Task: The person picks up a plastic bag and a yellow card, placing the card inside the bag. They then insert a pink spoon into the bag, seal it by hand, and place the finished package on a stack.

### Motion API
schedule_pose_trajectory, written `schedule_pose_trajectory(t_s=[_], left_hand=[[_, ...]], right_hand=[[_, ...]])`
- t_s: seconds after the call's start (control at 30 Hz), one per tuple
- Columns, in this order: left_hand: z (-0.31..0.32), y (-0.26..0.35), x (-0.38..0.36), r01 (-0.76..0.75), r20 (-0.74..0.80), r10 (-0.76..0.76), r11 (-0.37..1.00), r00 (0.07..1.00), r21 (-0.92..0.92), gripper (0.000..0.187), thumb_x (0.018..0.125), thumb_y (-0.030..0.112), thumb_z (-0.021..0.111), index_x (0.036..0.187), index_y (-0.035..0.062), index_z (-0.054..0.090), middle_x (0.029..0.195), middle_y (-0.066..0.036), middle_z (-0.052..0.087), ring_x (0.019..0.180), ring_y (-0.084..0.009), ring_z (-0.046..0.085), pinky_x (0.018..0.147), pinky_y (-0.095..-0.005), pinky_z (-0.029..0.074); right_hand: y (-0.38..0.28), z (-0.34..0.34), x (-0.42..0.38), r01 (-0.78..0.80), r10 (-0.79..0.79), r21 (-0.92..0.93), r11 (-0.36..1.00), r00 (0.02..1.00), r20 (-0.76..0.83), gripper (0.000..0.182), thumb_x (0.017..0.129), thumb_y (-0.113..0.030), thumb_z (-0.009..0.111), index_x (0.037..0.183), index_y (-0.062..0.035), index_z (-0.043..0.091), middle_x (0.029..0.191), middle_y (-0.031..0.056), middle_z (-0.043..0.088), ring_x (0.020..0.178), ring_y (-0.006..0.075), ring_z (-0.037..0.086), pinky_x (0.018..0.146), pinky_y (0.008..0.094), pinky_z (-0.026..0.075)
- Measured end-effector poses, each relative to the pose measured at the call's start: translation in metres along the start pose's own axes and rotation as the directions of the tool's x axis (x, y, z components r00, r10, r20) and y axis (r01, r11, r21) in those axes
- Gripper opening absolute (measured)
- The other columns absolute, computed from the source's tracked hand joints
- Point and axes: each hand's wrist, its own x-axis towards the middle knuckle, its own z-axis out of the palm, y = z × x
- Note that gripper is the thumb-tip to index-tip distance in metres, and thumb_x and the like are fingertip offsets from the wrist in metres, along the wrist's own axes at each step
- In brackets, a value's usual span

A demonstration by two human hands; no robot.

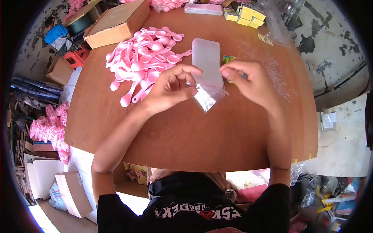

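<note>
Over the wooden table, my left hand point(173, 87) is raised with thumb and index finger apart and the other fingers curled. Nothing clear shows between its fingertips. My right hand point(250, 79) is bent inward, its thumb near the index finger; whether it holds anything is too small to tell. Between and beneath the hands lies a stack of clear plastic bags point(206, 58). A shiny clear bag point(206, 97) sticks out at the near end of the stack. A heap of pink spoons point(147, 58) lies left of the stack. A small green packet point(228, 59) is partly hidden behind my right hand.
A cardboard box point(116, 23) stands at the table's back left. Small yellow boxes point(248, 15) and a clear plastic pack point(203, 9) are at the back. Thin plastic scraps point(278, 73) lie on the right. A person point(58, 35) is at the far left.
</note>
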Motion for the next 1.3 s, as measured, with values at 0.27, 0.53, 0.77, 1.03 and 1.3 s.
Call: schedule_pose_trajectory(t_s=[0.27,0.53,0.77,1.03,1.3], left_hand=[[-0.016,-0.038,-0.012,0.235,0.176,-0.156,0.665,0.972,-0.709,0.041,0.08,0.007,0.053,0.118,-0.0064,0.056,0.1,-0.015,0.064,0.083,-0.0272,0.07,0.08,-0.0384,0.055],[0.007,-0.033,-0.012,0.384,0.119,-0.373,0.795,0.92,-0.469,0.029,0.095,0.023,0.062,0.107,-0.0036,0.065,0.086,-0.009,0.066,0.073,-0.0199,0.068,0.072,-0.0319,0.056],[0.018,-0.024,-0.015,0.474,0.041,-0.473,0.87,0.88,-0.132,0.025,0.091,0.026,0.069,0.097,0.0017,0.073,0.079,-0.004,0.069,0.068,-0.0087,0.066,0.055,-0.021,0.046],[0.029,-0.024,-0.017,0.466,0.1,-0.459,0.883,0.883,-0.059,0.024,0.091,0.024,0.07,0.098,0.0015,0.073,0.075,-0.002,0.068,0.066,-0.007,0.064,0.052,-0.0212,0.045],[0.035,-0.025,-0.019,0.372,0.087,-0.363,0.921,0.928,-0.12,0.021,0.093,0.02,0.067,0.098,0.0003,0.073,0.077,-0.002,0.067,0.066,-0.0053,0.058,0.058,-0.0227,0.046]], right_hand=[[0.07,-0.001,-0.04,-0.071,0.114,-0.614,0.786,0.993,0.032,0.032,0.083,-0.012,0.07,0.113,-0.0038,0.065,0.113,0.0159,0.063,0.104,0.0331,0.062,0.087,0.0369,0.051],[0.087,0.01,-0.068,-0.106,0.011,-0.408,0.907,0.973,-0.229,0.027,0.084,-0.005,0.068,0.111,-0.0009,0.066,0.108,0.016,0.065,0.103,0.0322,0.062,0.088,0.0359,0.05],[0.05,0.009,-0.084,-0.197,0.149,0.0,0.98,0.74,-0.656,0.019,0.094,-0.011,0.062,0.108,0.0007,0.067,0.093,0.0092,0.069,0.08,0.0163,0.065,0.07,0.0265,0.052],[0.02,0.03,-0.097,-0.122,0.328,0.38,0.917,0.773,-0.544,0.018,0.094,-0.011,0.064,0.105,0.0036,0.066,0.089,0.008,0.069,0.065,0.0107,0.062,0.06,0.0217,0.05],[0.023,0.035,-0.094,-0.316,0.455,0.412,0.855,0.839,-0.3,0.018,0.091,-0.011,0.068,0.101,0.0043,0.068,0.083,0.0067,0.069,0.062,0.008,0.061,0.056,0.0199,0.048]])
